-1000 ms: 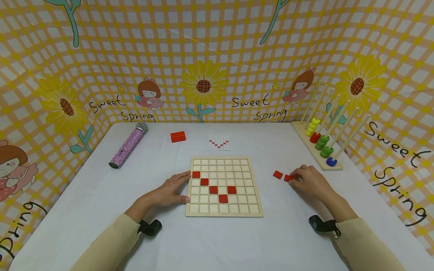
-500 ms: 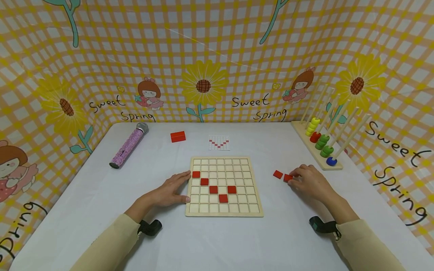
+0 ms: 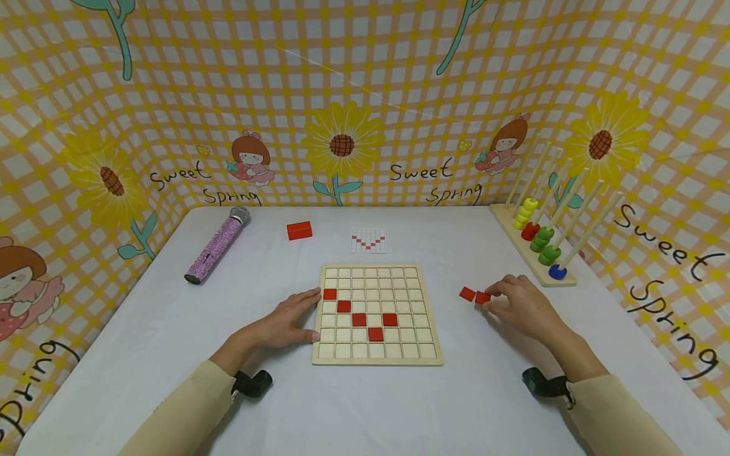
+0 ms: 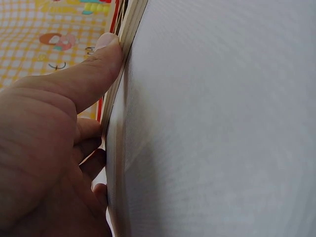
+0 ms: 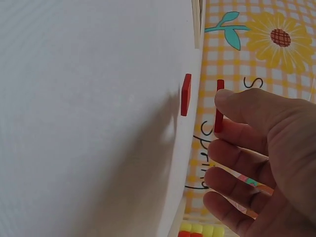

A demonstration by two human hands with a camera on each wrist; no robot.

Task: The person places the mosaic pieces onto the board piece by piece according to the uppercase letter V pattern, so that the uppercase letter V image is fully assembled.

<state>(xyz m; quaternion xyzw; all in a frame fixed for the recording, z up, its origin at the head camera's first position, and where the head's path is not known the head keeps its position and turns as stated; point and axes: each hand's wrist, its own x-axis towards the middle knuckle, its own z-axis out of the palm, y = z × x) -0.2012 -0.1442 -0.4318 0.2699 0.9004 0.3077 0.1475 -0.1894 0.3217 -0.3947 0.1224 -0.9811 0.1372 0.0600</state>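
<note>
The wooden grid board [image 3: 379,283] lies flat on the table. Several red square tiles [image 3: 344,306] sit in its cells, most of them along a slanting line. Along its left edge my left hand [image 3: 281,321] rests, thumb and fingertips touching the rim; the left wrist view shows the thumb [image 4: 91,69] against the board's side. To the right of the board, my right hand [image 3: 523,306] pinches a red tile [image 5: 220,111] between thumb and forefinger, held off the tabletop in the right wrist view. One more loose red tile [image 3: 467,293] lies on the table just left of it.
Behind the board lie a small card [image 3: 368,240] printed with a red V pattern and a red block [image 3: 299,230]. A glittery pink microphone [image 3: 217,246] is at the back left. A wooden bead stand [image 3: 535,253] with upright pegs stands at the back right.
My right hand has shifted slightly left and away from me with the pinched tile, closer to the loose one. My left hand and the board have stayed put.
</note>
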